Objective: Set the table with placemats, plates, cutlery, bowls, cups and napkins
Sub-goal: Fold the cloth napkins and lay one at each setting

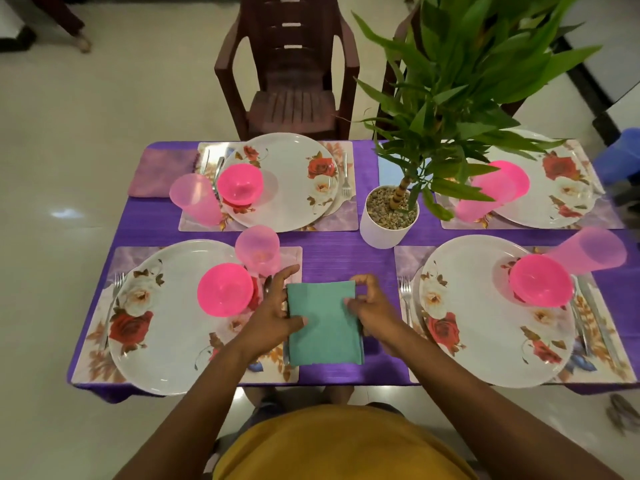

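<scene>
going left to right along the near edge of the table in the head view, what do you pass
fork → flowered plate → pink bowl → left hand → green napkin → right hand → second fork → second flowered plate

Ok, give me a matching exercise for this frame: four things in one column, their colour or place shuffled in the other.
Things:
1. napkin under both hands
2. plant pot
3. far-left napkin
4. near-left bowl

Descriptions:
A. white, table centre
B. bright pink, on a plate
C. teal, between the two near plates
D. mauve, at the table's far-left corner

Pairs: 1-C, 2-A, 3-D, 4-B
</scene>
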Tool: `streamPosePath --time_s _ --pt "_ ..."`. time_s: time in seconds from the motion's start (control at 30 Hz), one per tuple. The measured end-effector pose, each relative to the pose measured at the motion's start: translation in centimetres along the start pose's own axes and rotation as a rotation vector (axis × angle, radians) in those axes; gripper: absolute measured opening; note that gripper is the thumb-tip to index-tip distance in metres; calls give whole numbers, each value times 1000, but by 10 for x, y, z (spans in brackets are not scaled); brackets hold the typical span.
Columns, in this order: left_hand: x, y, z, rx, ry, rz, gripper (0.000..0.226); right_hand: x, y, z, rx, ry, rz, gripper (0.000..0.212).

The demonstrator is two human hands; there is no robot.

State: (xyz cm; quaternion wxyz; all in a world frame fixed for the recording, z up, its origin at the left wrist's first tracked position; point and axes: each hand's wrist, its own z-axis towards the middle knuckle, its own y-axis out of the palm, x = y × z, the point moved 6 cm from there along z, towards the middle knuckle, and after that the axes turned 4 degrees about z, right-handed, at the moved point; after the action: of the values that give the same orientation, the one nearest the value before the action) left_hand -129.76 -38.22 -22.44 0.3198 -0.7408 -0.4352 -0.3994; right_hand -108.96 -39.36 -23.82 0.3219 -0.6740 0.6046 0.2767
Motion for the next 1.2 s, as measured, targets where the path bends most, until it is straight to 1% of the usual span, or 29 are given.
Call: streamPosePath --time_s 0.07,0.1,0.17,0.23,0.3,0.37,0.43,0.53,0.77,1.1,1.2 --pt "-13 3 7 50 13 132 77 7 1 2 -7 -111 -155 61" --pt "-19 3 9 98 17 199 71 8 4 1 -18 -174 -276 68" --pt "-30 4 12 178 42 293 64 11 9 -5 -26 -281 -500 65" --pt "-36 9 11 195 73 404 57 18 13 -9 -22 -348 -615 61" --pt "-33 15 10 197 122 543 54 25 15 -10 -33 -333 -698 65" --pt "-29 18 8 196 128 674 60 30 16 -9 -23 -295 -774 72" --pt "-26 21 6 194 114 744 68 32 15 -9 -1 -274 -824 77" --pt "-23 23 6 193 96 799 75 36 11 -9 27 -249 -863 81" --pt "-15 25 7 165 75 875 78 42 5 -8 8 -235 -781 81" --pt "-16 26 5 139 35 959 82 43 -14 -10 -4 -280 -755 80" --pt "-11 26 1 179 38 975 81 37 -17 -15 22 -316 -771 76"
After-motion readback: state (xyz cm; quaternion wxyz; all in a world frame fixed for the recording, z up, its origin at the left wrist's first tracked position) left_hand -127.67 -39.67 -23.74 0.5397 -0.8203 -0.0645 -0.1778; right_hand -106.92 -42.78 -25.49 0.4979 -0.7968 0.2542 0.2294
